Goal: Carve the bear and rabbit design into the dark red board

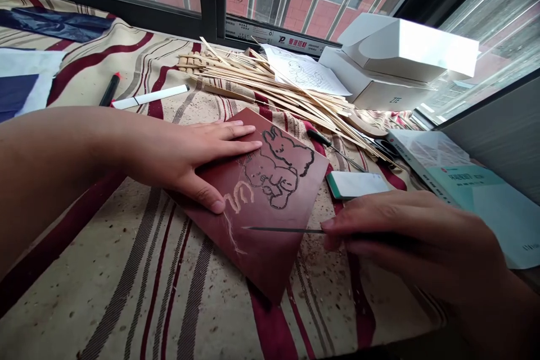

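A dark red carving board (pixel 270 247) with a black outline drawing of animals lies on the striped cloth. My left hand (pixel 189 154) rests flat on the board's left part, fingers stretched out, pressing it down. My right hand (pixel 405 236) is closed around a thin carving tool (pixel 282 230), whose slender blade points left and touches the board just below the drawing. A pale carved curve and a shaving show next to the blade's tip.
A heap of thin wooden sticks (pixel 274 87) lies behind the board. A paper sketch (pixel 304 70), white boxes (pixel 400 56), a small green-edged block (pixel 358 184), a second tool (pixel 333 146), a book (pixel 476 191) and two pens (pixel 139 95) surround it.
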